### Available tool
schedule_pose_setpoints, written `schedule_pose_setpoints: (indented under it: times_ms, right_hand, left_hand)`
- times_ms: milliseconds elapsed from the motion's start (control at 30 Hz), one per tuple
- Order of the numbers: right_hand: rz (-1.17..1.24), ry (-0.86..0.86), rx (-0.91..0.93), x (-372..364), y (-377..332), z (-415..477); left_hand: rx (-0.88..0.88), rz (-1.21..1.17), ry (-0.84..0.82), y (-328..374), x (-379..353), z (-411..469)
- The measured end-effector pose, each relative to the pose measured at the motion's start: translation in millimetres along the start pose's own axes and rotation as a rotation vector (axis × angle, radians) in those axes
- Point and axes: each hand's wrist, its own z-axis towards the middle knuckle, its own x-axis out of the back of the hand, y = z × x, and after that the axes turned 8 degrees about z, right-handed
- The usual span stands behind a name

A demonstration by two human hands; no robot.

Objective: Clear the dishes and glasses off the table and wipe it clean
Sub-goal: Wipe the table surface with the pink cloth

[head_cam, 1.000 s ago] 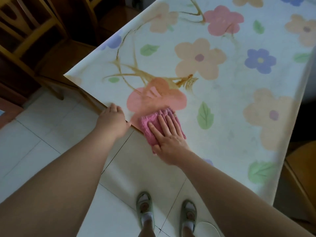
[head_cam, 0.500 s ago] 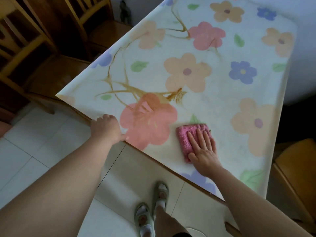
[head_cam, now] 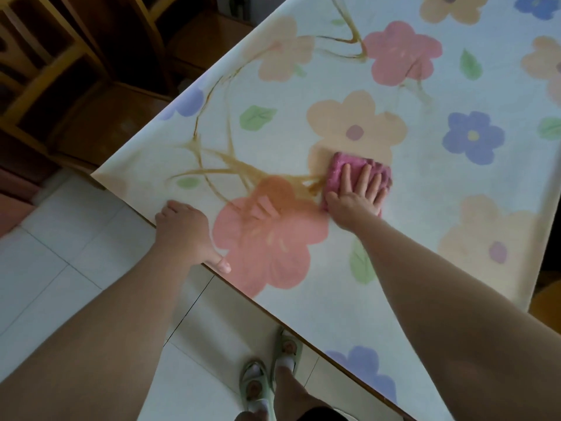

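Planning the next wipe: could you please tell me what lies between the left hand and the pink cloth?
In the head view, only tablecloth: a printed pink flower with brown smears across its top edge.

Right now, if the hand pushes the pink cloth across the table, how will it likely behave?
The pink cloth looks soft and folded, so it would probably flop or bunch, not stay stiff. Pressed flat under the right hand, it should slide over the smooth tablecloth and seems light.

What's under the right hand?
A pink cloth, pressed flat by the right hand on the tablecloth. The surface beneath the cloth is hidden.
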Motion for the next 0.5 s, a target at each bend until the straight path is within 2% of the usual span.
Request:
schedule_pose_setpoints:
  times_ms: [200, 333, 400, 500]
  right_hand:
    - [-0.141, -0.083, 0.453, -51, -71, -55]
    - [-0.191, -0.142, 0.692, -60, -51, -80]
    - [-0.197, -0.132, 0.731, -50, -28, -78]
    - [-0.164, -0.097, 0.568, -30, 5, -63]
  left_hand:
    - [0.007, -0.011, 0.015, 2, 4, -3]
    - [0.001, -0.076, 0.001, -1, 1, -3]
    - [-0.004, -0.100, -0.003, -2, 0, -5]
    - [-0.004, -0.108, -0.011, -2, 0, -6]
